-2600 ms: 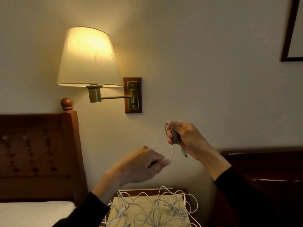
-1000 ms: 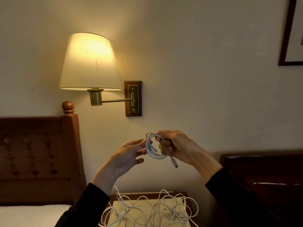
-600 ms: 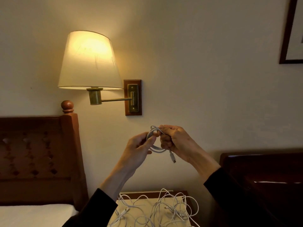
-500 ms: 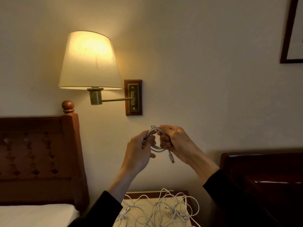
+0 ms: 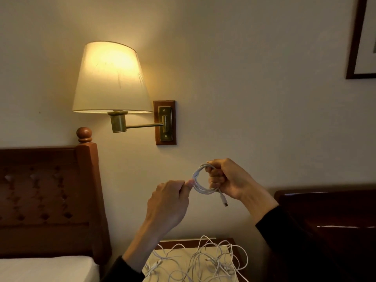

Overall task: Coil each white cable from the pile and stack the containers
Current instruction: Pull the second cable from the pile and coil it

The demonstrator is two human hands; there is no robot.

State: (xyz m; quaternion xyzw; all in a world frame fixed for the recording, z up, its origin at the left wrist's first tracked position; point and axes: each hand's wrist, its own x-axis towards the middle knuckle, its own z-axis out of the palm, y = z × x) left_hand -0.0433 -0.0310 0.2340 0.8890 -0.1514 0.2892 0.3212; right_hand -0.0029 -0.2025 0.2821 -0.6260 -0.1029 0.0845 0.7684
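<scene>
Gripping coiled cable [image 5: 200,185] — both hands

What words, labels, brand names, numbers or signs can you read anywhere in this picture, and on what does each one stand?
None can be read. The brass lamp plate, the white cable coil and its plug show no lettering. The framed picture is cut off at the edge, with nothing legible.

Above hands: open air before the wall, up to the wall lamp [image 5: 110,78] at upper left.
Left: headboard post [image 5: 89,192] stands beside the nightstand [image 5: 183,242].
Right: dark wooden furniture [image 5: 329,216] flanks it.
Below: cable pile [image 5: 205,261] sprawls over the nightstand top.
</scene>
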